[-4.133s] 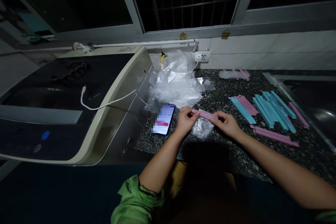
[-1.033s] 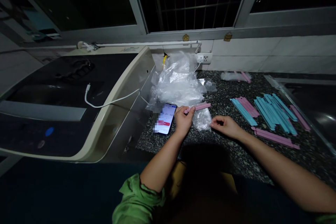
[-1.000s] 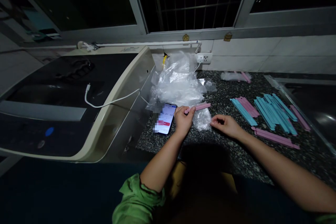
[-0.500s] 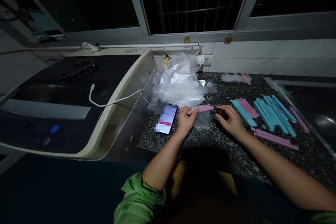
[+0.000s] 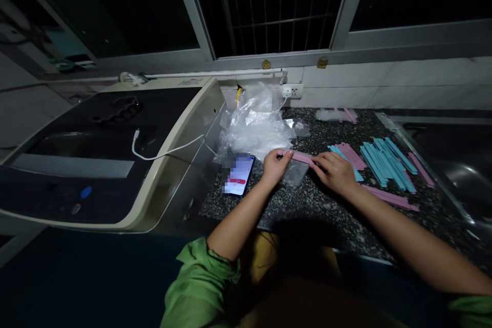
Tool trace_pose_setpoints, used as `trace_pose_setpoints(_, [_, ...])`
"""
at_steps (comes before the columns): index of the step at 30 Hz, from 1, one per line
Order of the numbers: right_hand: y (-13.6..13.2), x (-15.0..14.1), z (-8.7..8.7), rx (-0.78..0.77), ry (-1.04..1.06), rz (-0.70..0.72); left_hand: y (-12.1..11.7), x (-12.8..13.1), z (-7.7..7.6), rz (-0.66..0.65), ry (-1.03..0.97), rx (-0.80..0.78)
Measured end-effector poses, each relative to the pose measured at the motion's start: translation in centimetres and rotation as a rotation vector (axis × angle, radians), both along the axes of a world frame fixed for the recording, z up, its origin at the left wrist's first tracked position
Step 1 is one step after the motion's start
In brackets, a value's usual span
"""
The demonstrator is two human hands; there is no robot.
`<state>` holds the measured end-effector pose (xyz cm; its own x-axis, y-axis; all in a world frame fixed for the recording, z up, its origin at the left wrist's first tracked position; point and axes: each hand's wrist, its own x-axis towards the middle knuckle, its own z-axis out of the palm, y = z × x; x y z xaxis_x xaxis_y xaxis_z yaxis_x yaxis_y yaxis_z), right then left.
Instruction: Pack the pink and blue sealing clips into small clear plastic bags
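A slim pink plastic strip (image 5: 302, 158) is held level between both hands over the counter. My left hand (image 5: 275, 166) pinches its left end between thumb and fingers. At the other end, the thumb and fingertips of my right hand (image 5: 335, 171) close on the strip's tip. Just beneath the strip, a small clear plastic bag (image 5: 295, 174) lies on the counter. To the right of my right hand are loose blue strips (image 5: 388, 164) and pink strips (image 5: 352, 156), flat and partly overlapping. More pink strips (image 5: 392, 197) lie closer to me, partly hidden by my right wrist.
A lit phone (image 5: 239, 177) lies left of my left hand. Behind it is a heap of clear plastic bags (image 5: 255, 130). A washing machine (image 5: 154, 184) with a white cable (image 5: 169, 152) stands left. A bagged bundle (image 5: 334, 115) sits at the back, a sink (image 5: 457, 164) far right.
My right hand has moved left and its fingertips now grip the right end of the pink strip. The strip's right end has tipped down slightly. The view has shifted a little.
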<state>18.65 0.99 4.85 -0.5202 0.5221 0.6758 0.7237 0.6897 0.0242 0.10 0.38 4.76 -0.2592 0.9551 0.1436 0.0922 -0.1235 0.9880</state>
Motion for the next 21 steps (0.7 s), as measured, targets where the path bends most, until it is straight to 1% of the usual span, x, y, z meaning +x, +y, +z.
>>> trace_pose_setpoints(2, [0.8,1.1,0.7,0.017,-0.033,-0.015,1.1,1.0,1.1,-0.068,-0.039,-0.058])
trace_pose_setpoints(4, [1.7,2.3,1.2,0.030,-0.066,-0.044,2.2,2.1,1.7,-0.130,-0.069,-0.116])
trace_pose_setpoints(7, [3.4,4.3,1.6,0.034,-0.116,-0.120,3.9,3.7,1.9,-0.236,-0.087,-0.252])
trace_pose_setpoints(9, [4.5,5.3,1.6,0.015,-0.155,-0.176,5.0,4.7,1.6,-0.279,-0.158,-0.335])
trace_pose_setpoints(12, [6.1,6.4,1.3,-0.060,-0.194,-0.284,6.9,6.1,1.1,-0.212,-0.306,-0.389])
trace_pose_setpoints(14, [7.1,6.8,1.1,-0.121,-0.185,-0.373,8.4,7.0,0.8,-0.174,-0.395,-0.385])
trace_pose_setpoints(16, [8.3,7.0,1.1,-0.186,-0.164,-0.460,10.0,8.0,0.5,-0.176,-0.455,-0.366])
trace_pose_setpoints(18, [9.5,7.2,1.1,-0.256,-0.155,-0.544,11.5,9.2,0.3,-0.178,-0.477,-0.335])
trace_pose_setpoints(21, [11.5,7.5,1.1,-0.346,-0.168,-0.657,13.7,10.9,0.0,-0.156,-0.456,-0.288])
